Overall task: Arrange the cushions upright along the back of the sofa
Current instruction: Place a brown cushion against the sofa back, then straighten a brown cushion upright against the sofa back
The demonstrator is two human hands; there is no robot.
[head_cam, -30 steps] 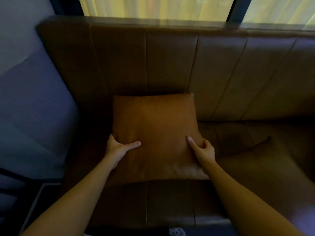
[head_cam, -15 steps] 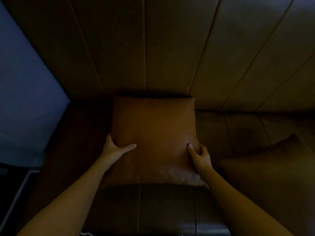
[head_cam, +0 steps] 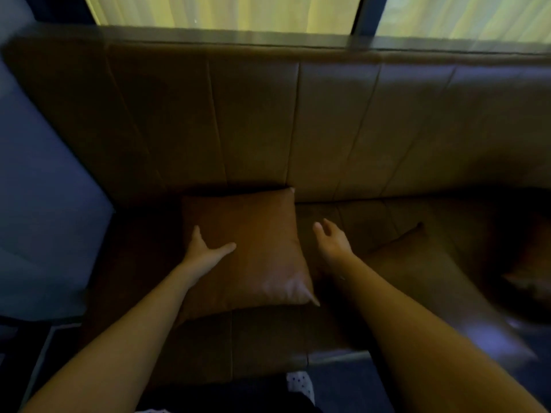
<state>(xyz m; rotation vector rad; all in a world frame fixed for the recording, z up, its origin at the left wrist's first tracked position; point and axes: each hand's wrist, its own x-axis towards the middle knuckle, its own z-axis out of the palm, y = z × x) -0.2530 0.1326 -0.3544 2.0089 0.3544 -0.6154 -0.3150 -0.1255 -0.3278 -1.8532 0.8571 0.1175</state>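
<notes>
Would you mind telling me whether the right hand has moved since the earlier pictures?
Yes. The right hand has let go of the orange cushion and shifted rightward off its right edge; it is now open over the sofa seat.

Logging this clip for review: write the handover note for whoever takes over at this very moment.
Left hand rests open on the orange cushion, thumb across its face. Right hand is open, off the cushion, over the seat.
The orange cushion leans with its top edge at the sofa backrest. A second cushion lies flat on the seat to the right; a third is partly visible at far right.
Left: stand those two up.
</notes>
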